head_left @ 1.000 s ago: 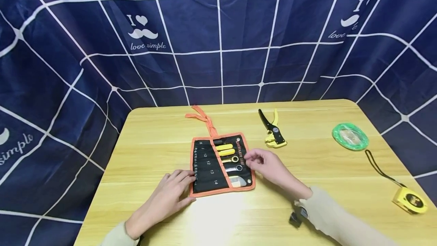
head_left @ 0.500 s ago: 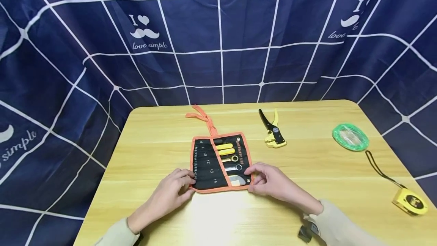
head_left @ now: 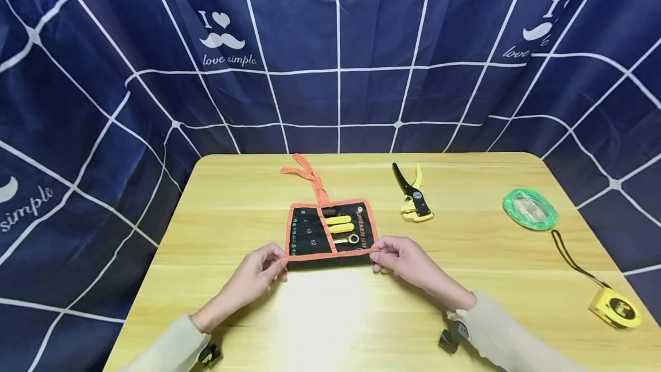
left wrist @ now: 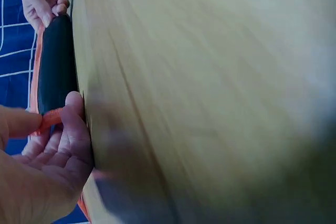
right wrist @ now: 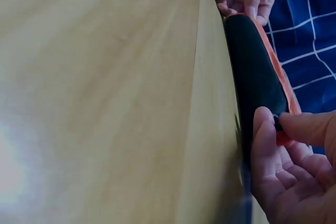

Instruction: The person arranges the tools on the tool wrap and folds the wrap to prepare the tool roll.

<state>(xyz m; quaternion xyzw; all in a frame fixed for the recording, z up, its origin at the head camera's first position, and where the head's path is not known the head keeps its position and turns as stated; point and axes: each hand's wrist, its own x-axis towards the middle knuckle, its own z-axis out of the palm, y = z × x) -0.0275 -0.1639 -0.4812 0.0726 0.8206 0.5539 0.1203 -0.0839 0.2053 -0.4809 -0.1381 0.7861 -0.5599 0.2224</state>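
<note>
A black tool pouch (head_left: 310,248) with orange trim lies mid-table, its near edge lifted and folded back over the lower pockets. Yellow-handled tools (head_left: 339,227) and a ratchet wrench (head_left: 353,239) show in the upper slots; the lower tools are covered by the fold. My left hand (head_left: 258,271) pinches the fold's left corner between thumb and fingers; in the left wrist view the orange trim (left wrist: 50,120) sits in that pinch. The right corner is pinched by my right hand (head_left: 405,260), also seen in the right wrist view beside the black fabric (right wrist: 252,72).
Orange ties (head_left: 310,177) stretch from the pouch's far edge. Behind to the right lies a black-and-yellow wire stripper (head_left: 415,200). Farther right are a green coil (head_left: 529,209) and a yellow tape measure (head_left: 615,307) with a black strap. A blue curtain (head_left: 289,96) surrounds the wooden table.
Both hands have taken the pouch's near corners and raised that edge, folding it away from the person. The wrench and blade-like tool in the lower slots are now covered.
</note>
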